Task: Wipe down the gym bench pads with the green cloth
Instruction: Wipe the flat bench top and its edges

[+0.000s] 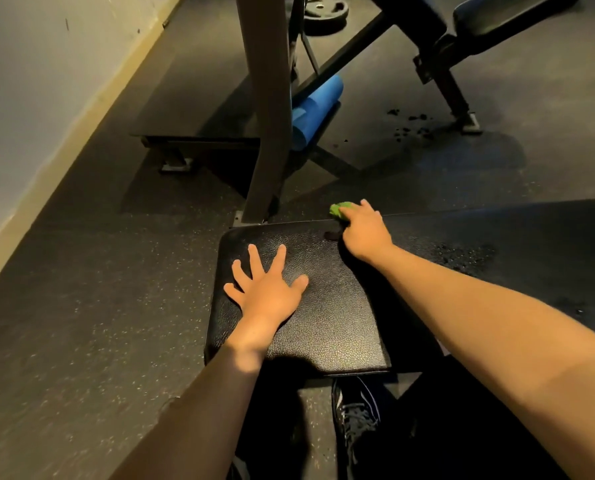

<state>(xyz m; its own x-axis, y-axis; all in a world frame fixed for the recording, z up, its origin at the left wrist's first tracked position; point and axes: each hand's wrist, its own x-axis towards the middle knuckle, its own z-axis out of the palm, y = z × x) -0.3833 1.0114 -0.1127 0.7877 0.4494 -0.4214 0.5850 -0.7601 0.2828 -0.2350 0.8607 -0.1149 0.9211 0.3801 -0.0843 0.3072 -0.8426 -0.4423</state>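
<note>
A dark rubber floor (98, 306) is seen from above. A black seat pad (323, 313) lies at centre, and a longer back pad (514, 230) stretches away to the right. A grey post (268, 116) is planted just beyond the seat pad.

The left hand (266, 292) is laid flat on the seat pad, fingers straight and spread, with nothing held. The right hand (365, 233) is curled over a green cloth (339, 209), which is bunched at the seat pad's far right corner, by the seam between the pads (only a small tuft is shown past the knuckles). Wet specks (462, 254) are scattered on the back pad.

Several slips can be foreseen:
- Little surface is likely to be covered by so tight a wad, so streaks may be left.
- The cloth could be pushed off the far edge.
- The patch under the left palm may be missed.
- Grip could be lost by that braced palm on damp vinyl.
</note>
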